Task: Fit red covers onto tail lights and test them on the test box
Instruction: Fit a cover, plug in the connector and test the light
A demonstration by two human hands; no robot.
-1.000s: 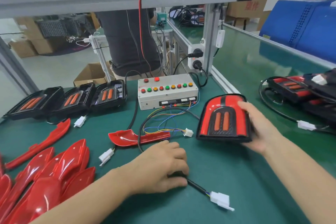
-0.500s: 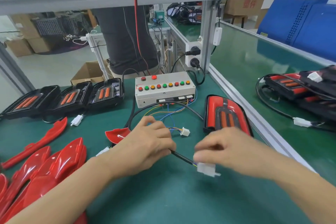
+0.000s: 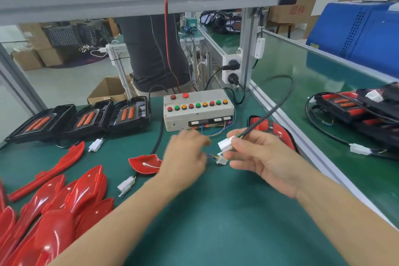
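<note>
My right hand [image 3: 262,155] pinches the white plug [image 3: 225,143] of the tail light's black cable [image 3: 278,103], lifted above the mat. Just below it lies the test box's white connector [image 3: 222,161] on coloured wires; my left hand [image 3: 186,153] reaches to those wires, its fingertips hidden. The tail light with its red cover [image 3: 272,129] lies behind my right hand, partly hidden. The grey test box [image 3: 197,112] with coloured buttons stands beyond both hands. A loose red cover [image 3: 144,164] lies left of my left hand.
Three uncovered black tail lights [image 3: 84,119] line the back left. Several red covers [image 3: 54,209] pile at the near left. Loose white plugs [image 3: 126,184] lie on the green mat. Finished lights [image 3: 354,112] sit on the right conveyor beyond an aluminium rail [image 3: 302,136].
My right hand left the covered light, took the cable's white plug from the mat and raised it toward the test box connector. My left hand let go of the cable and moved to the box's wires.
</note>
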